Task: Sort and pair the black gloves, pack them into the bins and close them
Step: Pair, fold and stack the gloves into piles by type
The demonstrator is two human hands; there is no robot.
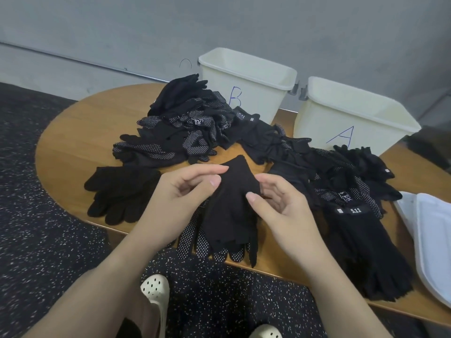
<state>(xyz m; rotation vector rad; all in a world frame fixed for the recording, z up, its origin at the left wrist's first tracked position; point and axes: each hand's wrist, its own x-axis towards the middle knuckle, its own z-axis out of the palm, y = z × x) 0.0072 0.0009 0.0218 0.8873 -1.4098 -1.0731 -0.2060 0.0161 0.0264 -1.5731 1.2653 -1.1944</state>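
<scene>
Wooden table [73,132] stands on speckled dark floor [36,240].

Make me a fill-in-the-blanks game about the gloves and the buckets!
1. The bin nearer the white lids has the letter ____ on it.
2. The other bin has the letter ____.
3. Both hands, left hand and right hand, hold a plain ____ glove.
4. The table is made of ____.

Missing words: A, B, black, wood.
</scene>
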